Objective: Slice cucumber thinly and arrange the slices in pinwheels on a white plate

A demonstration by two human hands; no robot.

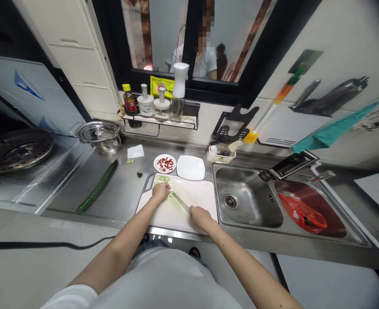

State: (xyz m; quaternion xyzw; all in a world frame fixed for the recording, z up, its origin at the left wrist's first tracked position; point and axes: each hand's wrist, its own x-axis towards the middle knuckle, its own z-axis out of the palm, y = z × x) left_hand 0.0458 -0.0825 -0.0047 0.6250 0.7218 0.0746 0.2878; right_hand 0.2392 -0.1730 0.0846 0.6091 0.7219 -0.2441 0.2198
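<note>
My right hand (201,216) is wrapped round the handle of a knife (181,202), whose blade points up and left over the white cutting board (189,216). A cucumber slice (171,194) lies at the blade's tip. Just left of it, my left hand (161,192) is on the board with its fingers bent together; what they hold, if anything, is hidden. Several cucumber slices (162,178) lie at the board's upper left, beyond my left hand. Behind the board stand a plate of chopped red pieces (165,163) and a white square plate (191,168).
A whole cucumber (97,187) lies on the steel counter at the left, near a lidded pot (101,136). To the right is a sink (249,206), then a basin with a red bag (305,216). A seasoning rack (163,120) hangs behind.
</note>
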